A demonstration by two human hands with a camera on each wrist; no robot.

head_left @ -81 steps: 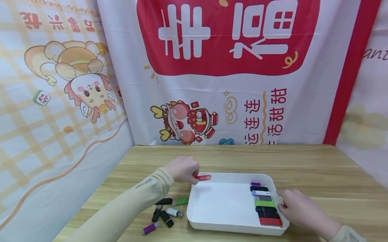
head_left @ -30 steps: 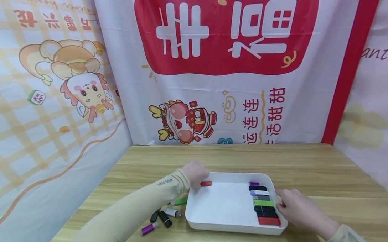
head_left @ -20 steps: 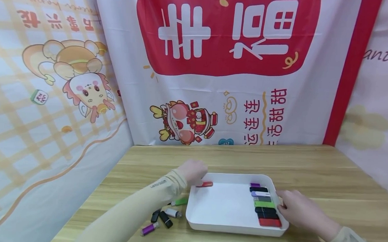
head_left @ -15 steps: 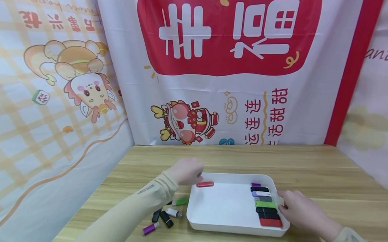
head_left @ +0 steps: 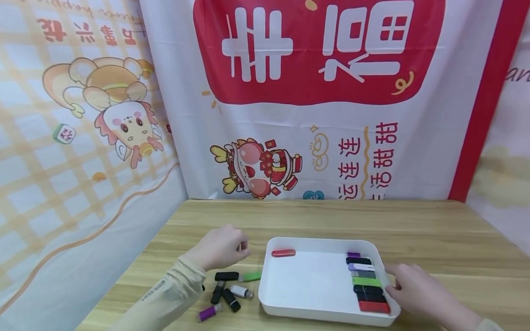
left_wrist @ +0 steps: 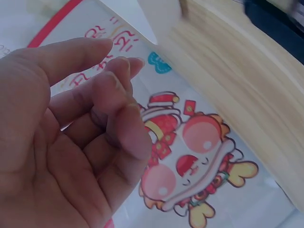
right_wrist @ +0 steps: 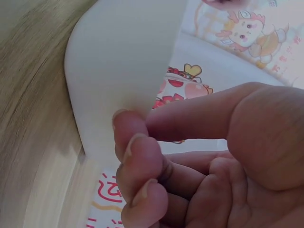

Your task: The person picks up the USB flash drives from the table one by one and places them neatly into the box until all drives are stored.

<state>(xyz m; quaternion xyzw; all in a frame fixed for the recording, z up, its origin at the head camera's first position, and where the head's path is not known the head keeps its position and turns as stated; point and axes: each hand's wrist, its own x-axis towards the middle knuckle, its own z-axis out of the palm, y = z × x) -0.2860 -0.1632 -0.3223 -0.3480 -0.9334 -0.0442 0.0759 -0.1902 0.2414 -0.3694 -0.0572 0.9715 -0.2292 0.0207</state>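
Observation:
My left hand [head_left: 221,247] hovers over the table left of the white tray [head_left: 312,314], holding nothing. Its fingers are loosely curled in the left wrist view, with the thumb apart from them. A red USB flash drive [head_left: 284,253] lies by itself in the tray's back left corner. Along the tray's right side runs a column of flash drives, among them a green one [head_left: 367,282] and a red one [head_left: 374,306] at the front. My right hand [head_left: 422,293] pinches the tray's right rim; in the right wrist view its fingertips [right_wrist: 129,126] are against the outer wall.
Left of the tray, several loose flash drives lie on the wooden table [head_left: 324,218]: a green one [head_left: 251,276], a white one [head_left: 241,292], a purple one [head_left: 209,312] and black ones [head_left: 231,299]. Printed cloths [head_left: 169,133] hang behind and beside the table.
My left hand brought the red flash drive into the tray's back left corner, let it go, then drew back leftward out of the tray. The right hand has stayed at the rim.

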